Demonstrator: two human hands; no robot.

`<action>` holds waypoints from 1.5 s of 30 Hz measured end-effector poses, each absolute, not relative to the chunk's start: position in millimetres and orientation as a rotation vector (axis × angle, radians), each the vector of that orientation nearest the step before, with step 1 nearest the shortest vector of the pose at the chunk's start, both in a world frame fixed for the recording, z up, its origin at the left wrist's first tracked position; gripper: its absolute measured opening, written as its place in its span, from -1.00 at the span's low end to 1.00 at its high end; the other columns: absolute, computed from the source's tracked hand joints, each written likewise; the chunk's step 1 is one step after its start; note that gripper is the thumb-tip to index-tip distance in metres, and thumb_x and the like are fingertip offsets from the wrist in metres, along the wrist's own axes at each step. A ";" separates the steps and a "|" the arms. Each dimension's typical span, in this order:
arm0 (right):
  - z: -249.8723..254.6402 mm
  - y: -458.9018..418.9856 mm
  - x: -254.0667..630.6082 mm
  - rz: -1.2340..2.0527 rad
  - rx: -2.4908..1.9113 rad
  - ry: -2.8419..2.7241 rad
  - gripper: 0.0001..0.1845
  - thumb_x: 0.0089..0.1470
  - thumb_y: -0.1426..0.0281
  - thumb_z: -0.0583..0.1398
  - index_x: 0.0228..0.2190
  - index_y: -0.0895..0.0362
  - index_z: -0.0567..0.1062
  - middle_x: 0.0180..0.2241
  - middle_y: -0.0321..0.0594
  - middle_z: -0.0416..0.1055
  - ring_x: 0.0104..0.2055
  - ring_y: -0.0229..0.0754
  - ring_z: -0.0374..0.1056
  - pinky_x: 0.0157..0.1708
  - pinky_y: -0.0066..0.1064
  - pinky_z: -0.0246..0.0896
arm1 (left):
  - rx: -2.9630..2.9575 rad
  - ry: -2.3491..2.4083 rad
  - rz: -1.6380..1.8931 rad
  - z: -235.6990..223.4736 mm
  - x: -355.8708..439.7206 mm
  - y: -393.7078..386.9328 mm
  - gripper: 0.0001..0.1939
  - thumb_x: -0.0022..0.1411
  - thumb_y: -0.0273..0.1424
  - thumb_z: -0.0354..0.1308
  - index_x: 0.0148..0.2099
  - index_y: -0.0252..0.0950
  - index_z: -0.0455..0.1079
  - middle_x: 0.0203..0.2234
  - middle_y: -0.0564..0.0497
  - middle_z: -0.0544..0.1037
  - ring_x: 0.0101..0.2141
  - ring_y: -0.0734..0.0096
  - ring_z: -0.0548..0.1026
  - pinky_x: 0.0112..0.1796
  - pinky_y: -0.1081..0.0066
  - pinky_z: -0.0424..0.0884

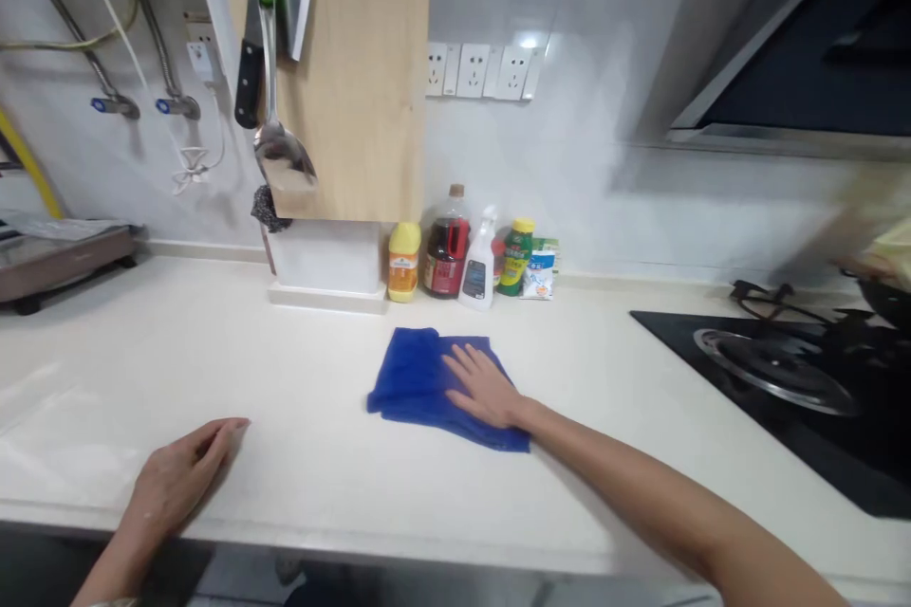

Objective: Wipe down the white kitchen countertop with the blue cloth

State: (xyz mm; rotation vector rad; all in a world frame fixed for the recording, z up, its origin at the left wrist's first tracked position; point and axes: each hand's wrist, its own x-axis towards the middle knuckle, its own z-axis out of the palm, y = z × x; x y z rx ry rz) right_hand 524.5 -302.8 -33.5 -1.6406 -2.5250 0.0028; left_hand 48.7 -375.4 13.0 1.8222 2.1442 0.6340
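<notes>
A blue cloth [417, 379] lies rumpled on the white countertop [299, 398], near its middle. My right hand [484, 386] rests flat on the cloth's right half, fingers stretched out and pointing toward the wall. My left hand [177, 479] lies palm down on the bare counter near the front edge, fingers loosely together and holding nothing.
Several bottles [462, 256] stand against the wall behind the cloth, beside a white box [327, 256]. A ladle [281, 147] and a knife [249, 66] hang above it. A black gas hob [775, 365] fills the right side. A metal tray [57, 251] sits at far left.
</notes>
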 end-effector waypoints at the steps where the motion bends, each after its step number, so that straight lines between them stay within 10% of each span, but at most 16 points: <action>1: -35.4 -305.1 539.4 -0.010 -1.678 -2.503 -0.17 0.31 -0.10 -0.13 0.41 0.10 0.01 0.46 -0.04 -0.21 0.49 0.18 -0.33 0.41 0.06 -0.31 | 1.816 2.136 0.622 14.2 49.2 -376.1 -0.44 0.26 0.00 -0.11 0.01 -0.14 0.57 -0.42 0.10 0.64 -0.35 0.34 0.56 -0.32 0.52 0.34; 16: -70.8 -193.5 750.7 -0.273 -2.219 -2.121 -0.23 0.29 0.03 -0.15 0.39 0.13 0.08 0.42 -0.02 0.00 0.43 0.21 -0.06 0.35 0.07 -0.08 | 1.541 2.281 0.578 1.6 31.9 -377.7 -0.48 0.25 0.10 -0.12 0.01 0.09 0.54 -0.32 0.27 0.65 -0.14 0.33 0.56 -0.21 0.51 0.36; 36: -64.8 -316.9 668.5 -0.243 -1.994 -2.312 -0.25 0.31 0.08 -0.07 0.37 0.23 0.14 0.43 0.08 -0.11 0.46 0.23 -0.21 0.39 0.10 -0.19 | 1.718 2.245 0.372 -6.9 37.0 -361.1 -0.31 0.34 0.06 -0.34 0.20 -0.11 0.40 0.12 0.01 0.54 0.10 0.00 0.48 0.10 0.21 0.31; 45: -28.5 -369.3 579.7 0.111 -1.613 -2.457 -0.04 0.22 0.06 0.10 0.44 0.02 -0.23 0.48 -0.06 -0.44 0.49 0.18 -0.39 0.40 0.18 -0.29 | 1.756 2.279 0.411 -2.4 46.9 -367.2 -0.39 0.35 0.04 -0.27 0.12 -0.06 0.47 -0.04 0.01 0.64 -0.04 0.01 0.56 -0.06 0.26 0.41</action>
